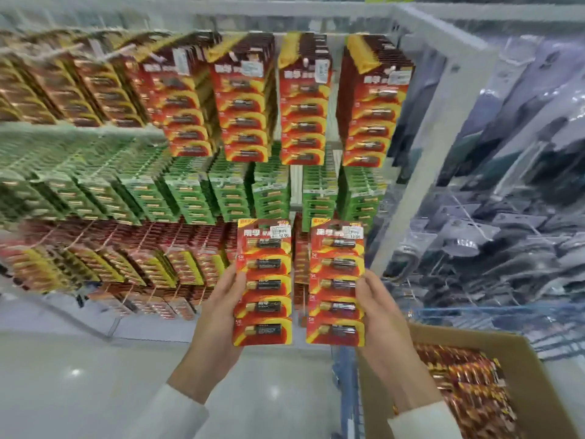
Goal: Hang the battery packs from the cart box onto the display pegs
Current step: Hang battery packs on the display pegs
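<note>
I hold two tall red battery packs upright in front of the display. My left hand (218, 315) grips the left pack (264, 282) along its left edge. My right hand (378, 315) grips the right pack (337, 282) along its right edge. Each pack carries a column of several batteries and a white price sticker near the top. The cardboard cart box (512, 353) sits at the lower right, with more red packs (468, 384) lying inside. Above, rows of pegs carry hanging red packs (304, 99) and green packs (272, 191).
A white upright post (433, 128) bounds the battery display on the right. Beyond it hang clear-bagged goods (506, 201). The blue wire cart frame (348, 384) stands under the box. Pale shiny floor (79, 375) lies at the lower left.
</note>
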{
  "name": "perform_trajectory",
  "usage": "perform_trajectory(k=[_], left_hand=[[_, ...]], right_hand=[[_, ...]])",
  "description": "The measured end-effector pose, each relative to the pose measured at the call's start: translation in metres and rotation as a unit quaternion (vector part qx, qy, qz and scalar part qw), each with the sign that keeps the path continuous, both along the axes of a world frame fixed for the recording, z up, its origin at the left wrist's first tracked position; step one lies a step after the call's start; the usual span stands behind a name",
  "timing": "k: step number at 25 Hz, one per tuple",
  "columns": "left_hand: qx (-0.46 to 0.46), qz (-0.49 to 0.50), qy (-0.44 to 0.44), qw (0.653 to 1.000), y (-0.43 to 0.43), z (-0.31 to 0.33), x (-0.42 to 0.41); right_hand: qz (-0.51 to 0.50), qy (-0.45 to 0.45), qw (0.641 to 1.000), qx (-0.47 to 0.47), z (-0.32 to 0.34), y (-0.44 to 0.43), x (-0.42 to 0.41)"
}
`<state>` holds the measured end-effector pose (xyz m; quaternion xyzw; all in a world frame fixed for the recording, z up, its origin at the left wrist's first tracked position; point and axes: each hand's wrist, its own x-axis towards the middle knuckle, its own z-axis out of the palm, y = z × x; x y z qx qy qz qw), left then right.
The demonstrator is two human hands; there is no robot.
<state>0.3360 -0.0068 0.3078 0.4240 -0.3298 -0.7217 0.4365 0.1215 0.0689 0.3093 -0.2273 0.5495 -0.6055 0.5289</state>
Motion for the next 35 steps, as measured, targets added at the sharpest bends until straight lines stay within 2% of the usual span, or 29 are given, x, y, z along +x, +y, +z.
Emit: perform_trajectory(k=[8, 10, 13, 16, 19, 27, 35], left_hand=[[-0.022, 0.164, -0.020, 0.986, -0.060, 0.037, 0.181], [-0.028, 0.177, -0.033, 0.983, -0.077, 0.042, 0.226], [-0.037, 0.186, -0.034, 0.981, -0.103, 0.043, 0.283], [-0.031, 0.195, -0.030, 0.980, -0.130, 0.045, 0.316], [-0.056, 0.193, -0.043, 0.979, -0.161, 0.059, 0.332], [-0.206, 0.213, -0.047, 0.954, -0.264, 0.146, 0.337], [-0.204, 0.228, -0.059, 0.950, -0.313, 0.159, 0.337]], right_hand=[[0.032, -0.050, 0.998, -0.010, 0.028, -0.114, 0.175], [0.041, -0.067, 0.997, -0.001, 0.040, -0.135, 0.222], [0.055, -0.046, 0.997, 0.007, 0.059, -0.163, 0.280], [0.049, -0.044, 0.998, 0.004, 0.066, -0.185, 0.311], [0.029, -0.047, 0.998, 0.004, 0.068, -0.206, 0.328], [0.026, -0.063, 0.997, -0.023, 0.069, -0.271, 0.328], [0.048, -0.090, 0.995, -0.017, 0.077, -0.312, 0.321]])
